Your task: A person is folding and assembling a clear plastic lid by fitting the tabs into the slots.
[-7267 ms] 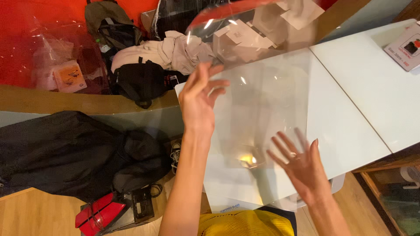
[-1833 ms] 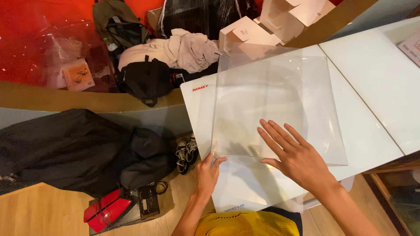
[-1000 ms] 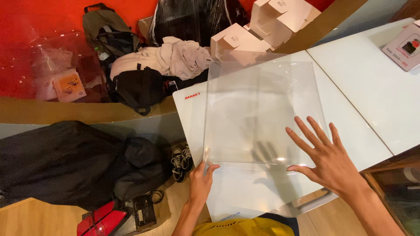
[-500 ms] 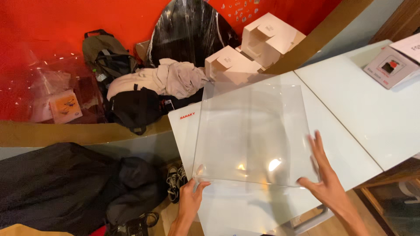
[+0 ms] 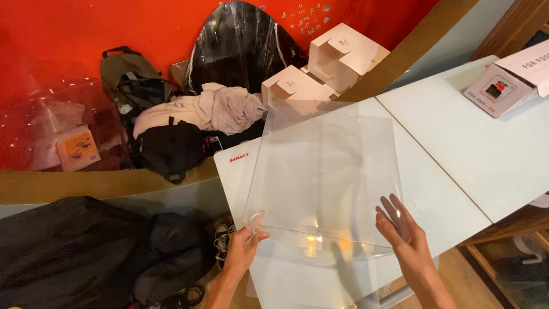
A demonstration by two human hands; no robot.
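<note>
Pinched between thumb and fingers, the near left corner of a clear plastic sheet [image 5: 326, 183] sits in the left hand [image 5: 243, 252]; the thumb lies on top of the sheet and the fingers curl beneath its edge; the right hand [image 5: 400, 232] is open, fingers spread and straight, pressed flat against the sheet's near right corner without closing around it.

The sheet is large, square and see-through, with bright glints of lamp light along its near edge; it is held over a white table top [image 5: 457, 171], its near edge lifted by the hands; whether its far edge rests on the surface cannot be told; a seam in the white surface runs diagonally just to the right of the sheet.

Further right on the table lies a small open carton [image 5: 503, 86] with a pink flap; beyond the table's far edge stand two white cardboard boxes [image 5: 320, 74], a black wrapped oval board [image 5: 240, 46] leaning on an orange wall [image 5: 86, 28], a heap of beige clothing [image 5: 211, 109] and a black bag [image 5: 171, 149]; on the floor to the left lie a black garment [image 5: 74, 252] and a pair of dark sneakers [image 5: 220, 243].
</note>
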